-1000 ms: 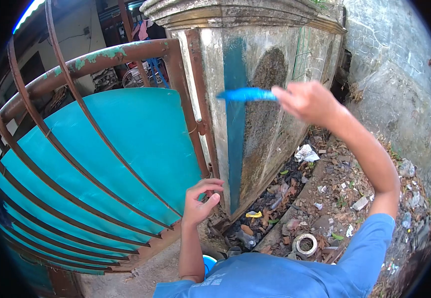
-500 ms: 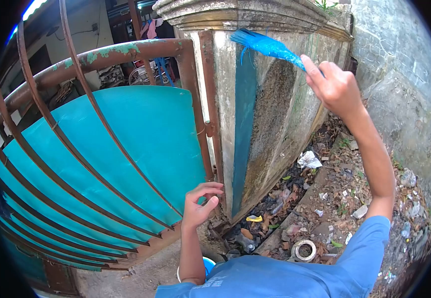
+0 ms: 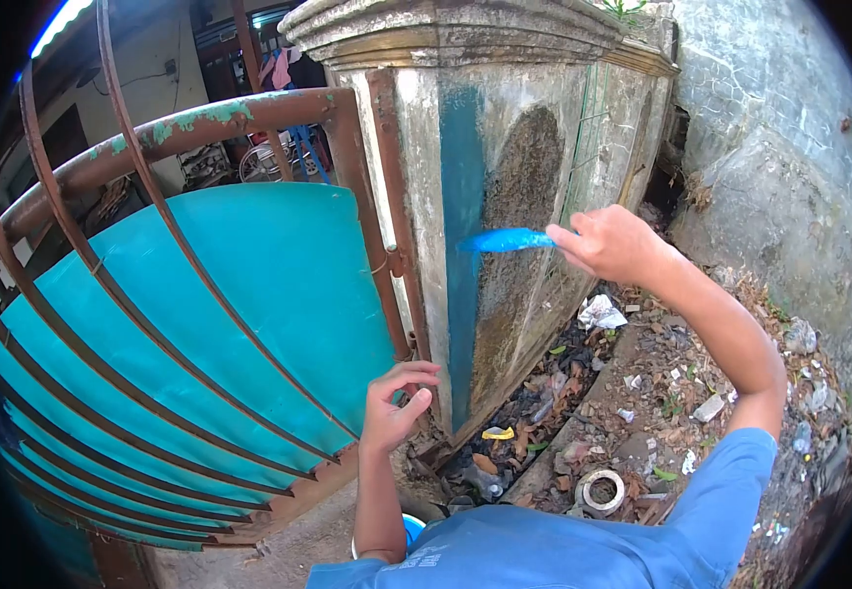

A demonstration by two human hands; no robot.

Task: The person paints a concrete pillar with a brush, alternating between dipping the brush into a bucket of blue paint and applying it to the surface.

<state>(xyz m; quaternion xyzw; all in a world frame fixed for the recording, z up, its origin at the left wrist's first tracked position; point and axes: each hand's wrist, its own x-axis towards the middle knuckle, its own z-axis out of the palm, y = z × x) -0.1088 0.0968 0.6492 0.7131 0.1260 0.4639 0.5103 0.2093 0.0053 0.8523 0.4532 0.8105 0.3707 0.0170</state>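
Note:
My right hand (image 3: 608, 245) grips the handle end of a bright blue brush (image 3: 509, 240), held level with its bristles pointing left. The bristle tips lie over a dark teal painted strip (image 3: 461, 324) on the weathered pillar (image 3: 416, 128); whether they touch it is hard to tell. Lower down, my left hand (image 3: 397, 407) hangs beside the gate's lower right corner, fingers curved and apart from the thumb, holding nothing. Part of a blue and white container (image 3: 412, 527) shows behind my left forearm.
A gate with brown bars (image 3: 200, 113) and a turquoise panel (image 3: 249, 265) stands at left. Right of the pillar rises a cracked grey wall (image 3: 789, 177). Litter, leaves and a white ring (image 3: 619, 493) lie on the ground. A bicycle wheel shows behind the gate.
My right hand has moved down with the brush, from near the pillar's top moulding to the middle of the teal strip. The view has shifted slightly; my left hand stays in place.

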